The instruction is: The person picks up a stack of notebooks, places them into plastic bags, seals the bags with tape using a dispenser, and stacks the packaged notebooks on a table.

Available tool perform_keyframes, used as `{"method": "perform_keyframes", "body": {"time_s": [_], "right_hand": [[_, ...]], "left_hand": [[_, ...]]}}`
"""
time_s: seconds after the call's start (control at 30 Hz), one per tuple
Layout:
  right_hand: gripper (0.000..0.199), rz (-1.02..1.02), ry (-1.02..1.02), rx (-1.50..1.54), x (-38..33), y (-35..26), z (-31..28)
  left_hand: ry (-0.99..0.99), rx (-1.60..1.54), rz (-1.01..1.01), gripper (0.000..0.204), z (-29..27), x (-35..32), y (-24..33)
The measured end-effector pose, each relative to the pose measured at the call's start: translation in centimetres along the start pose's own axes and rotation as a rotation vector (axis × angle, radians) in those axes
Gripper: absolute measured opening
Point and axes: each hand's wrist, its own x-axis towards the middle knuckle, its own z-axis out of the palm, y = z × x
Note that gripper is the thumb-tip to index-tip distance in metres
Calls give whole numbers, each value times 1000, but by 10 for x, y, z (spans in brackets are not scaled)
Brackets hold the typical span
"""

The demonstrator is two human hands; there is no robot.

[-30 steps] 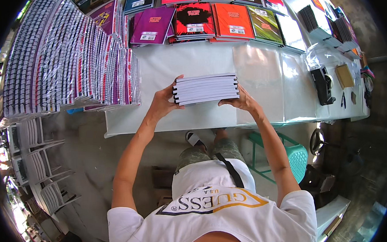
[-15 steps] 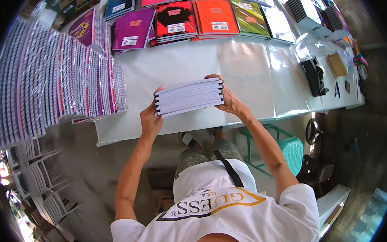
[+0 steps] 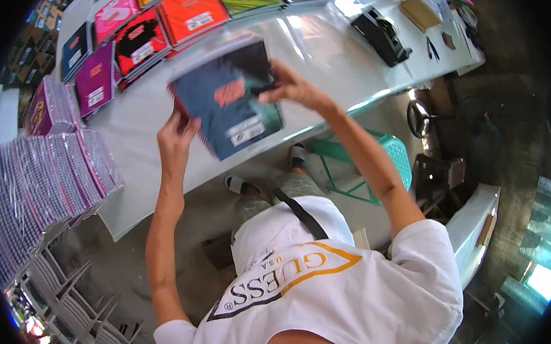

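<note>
Holding 1 stack of spiral notebooks (image 3: pixel 219 118), with a dark blue cover on top, tilted over the near part of a white table (image 3: pixel 134 166). Gripping the stack's left edge with the left hand (image 3: pixel 180 128), partly closed, with the fingertips mostly hidden. Gripping the opposite edge, near its far corner, with the right hand (image 3: pixel 295 87), also partly closed, with bent fingers. Cannot tell the number of notebooks in the stack. Beyond it, laid out in piles on the table, with a purple notebook (image 3: pixel 96 76), a black-and-red notebook (image 3: pixel 139 41) and an orange notebook (image 3: pixel 194 12) among them. Off to the left, just beside the table, with plastic-wrapped notebooks (image 3: pixel 48 177) heaped high. Toward the table's right end, with a black tape dispenser (image 3: pixel 378 36), a small brown box (image 3: pixel 419 14) and a pair of dark-handled cutters (image 3: pixel 432 49) near each other. Below the table's near edge, beside the right forearm, with a green stool (image 3: pixel 396 157).
</note>
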Motion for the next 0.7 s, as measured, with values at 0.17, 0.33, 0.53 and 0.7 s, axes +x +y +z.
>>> {"method": "perform_keyframes", "body": {"time_s": [0.17, 0.33, 0.53, 0.7], "right_hand": [[85, 371, 259, -148, -18, -25, -115], [93, 445, 228, -168, -27, -6, -179], [100, 492, 110, -228, -26, 1, -196], [93, 510, 52, -260, -14, 9, -205]], "left_hand": [[-72, -206, -270, 54, 117, 73, 4], [-111, -369, -354, 52, 185, 98, -33], [19, -355, -363, 50, 203, 100, -70], [106, 88, -237, 45, 209, 106, -76]]}}
